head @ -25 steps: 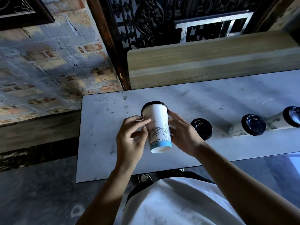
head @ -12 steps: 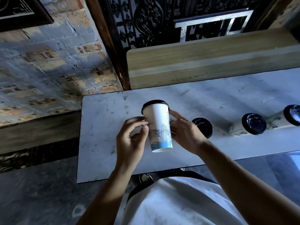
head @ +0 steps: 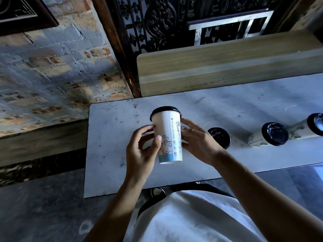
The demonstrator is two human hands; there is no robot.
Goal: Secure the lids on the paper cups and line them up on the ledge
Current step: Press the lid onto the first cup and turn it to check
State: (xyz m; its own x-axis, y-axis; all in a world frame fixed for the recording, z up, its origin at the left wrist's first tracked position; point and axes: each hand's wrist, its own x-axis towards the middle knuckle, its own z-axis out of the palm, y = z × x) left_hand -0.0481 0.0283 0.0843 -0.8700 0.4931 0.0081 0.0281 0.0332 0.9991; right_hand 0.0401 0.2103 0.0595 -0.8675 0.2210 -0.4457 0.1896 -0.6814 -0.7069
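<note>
A white paper cup (head: 168, 137) with a blue base band and a black lid stands tilted over the grey marble ledge (head: 113, 154), held between both hands. My left hand (head: 142, 151) grips its left side, thumb on the printed wall. My right hand (head: 197, 142) holds the right side with fingers curled round it. Three more lidded cups stand in a row to the right: one (head: 220, 140) partly behind my right hand, a second (head: 272, 136), and a third (head: 314, 125) at the frame edge.
A wooden bench back (head: 227, 67) runs behind the ledge. A brick wall (head: 52, 75) lies to the left, with a dark ornate grille (head: 157, 23) above. Stone floor (head: 43, 206) is below the ledge's front edge, and my white shirt (head: 192, 219) fills the bottom.
The cup has turned in my hands, showing its seam and different print. My left thumb has slid down the wall; my right fingers have shifted higher toward the lid.
</note>
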